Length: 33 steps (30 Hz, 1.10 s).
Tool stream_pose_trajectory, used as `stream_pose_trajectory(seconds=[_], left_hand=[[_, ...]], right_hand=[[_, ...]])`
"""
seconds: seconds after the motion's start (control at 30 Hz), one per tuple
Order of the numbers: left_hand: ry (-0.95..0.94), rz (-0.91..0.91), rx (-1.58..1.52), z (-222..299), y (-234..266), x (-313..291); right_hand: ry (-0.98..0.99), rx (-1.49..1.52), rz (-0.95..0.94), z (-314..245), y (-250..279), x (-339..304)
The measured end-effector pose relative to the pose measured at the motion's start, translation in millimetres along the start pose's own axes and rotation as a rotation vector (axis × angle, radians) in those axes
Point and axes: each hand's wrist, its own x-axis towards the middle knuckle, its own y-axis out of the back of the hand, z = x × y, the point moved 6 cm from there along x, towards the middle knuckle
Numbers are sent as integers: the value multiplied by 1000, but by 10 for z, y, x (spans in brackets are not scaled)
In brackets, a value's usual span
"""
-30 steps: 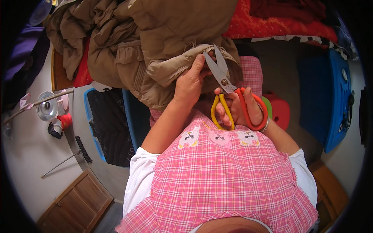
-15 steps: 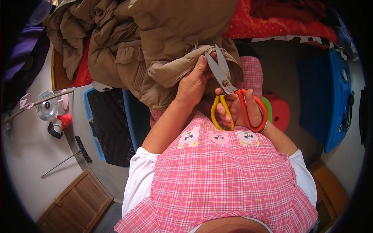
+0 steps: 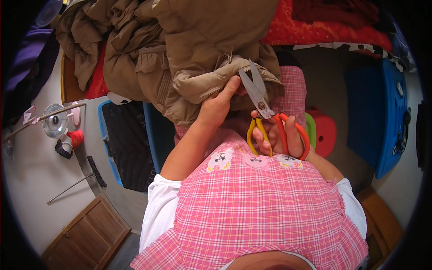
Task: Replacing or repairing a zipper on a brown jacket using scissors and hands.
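Note:
A brown padded jacket [image 3: 211,31] lies heaped in front of me, with a metal zipper [image 3: 215,92] along the edge nearest my hands. My left hand [image 3: 219,104] grips that zippered edge, thumb on top and the other fingers hidden beneath the cloth. In my right hand [image 3: 290,139] is a pair of scissors [image 3: 262,104], one handle loop red and the other yellow. Their blades are parted and point away from me, with the tips over the zipper edge just right of my left thumb. Whether cloth lies between the blades is hard to tell.
Red patterned bedding [image 3: 315,33] lies at the far right. On the left stands a blue-rimmed bin [image 3: 150,135] holding dark cloth; a blue container [image 3: 386,117] is on the right. A red stool [image 3: 325,132] is beyond my right arm, and a fan [image 3: 55,120] stands far left.
The scissors and my right hand have come slightly nearer to me. My left hand has shifted down a little along with the jacket edge, still gripping it.

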Motion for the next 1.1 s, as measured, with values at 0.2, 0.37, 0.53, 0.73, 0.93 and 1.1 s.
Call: stream_pose_trajectory(seconds=[0.2,0.37,0.53,0.73,0.93,1.1], left_hand=[[102,47,147,89,0,-141],[155,6,95,39,36,-229],[175,48,-15,-43,97,-119],[71,-43,-381,47,18,42],[84,-38,-362,-4,26,52],[69,-15,-416,-65,31,83]], right_hand=[[-31,57,27,58,-14,-45],[-4,-50,20,56,-25,-52],[-13,-164,-15,-29,3,57],[-40,-160,-48,-53,47,119],[-20,-70,-67,-73,54,112],[-50,-41,-52,-78,49,111]])
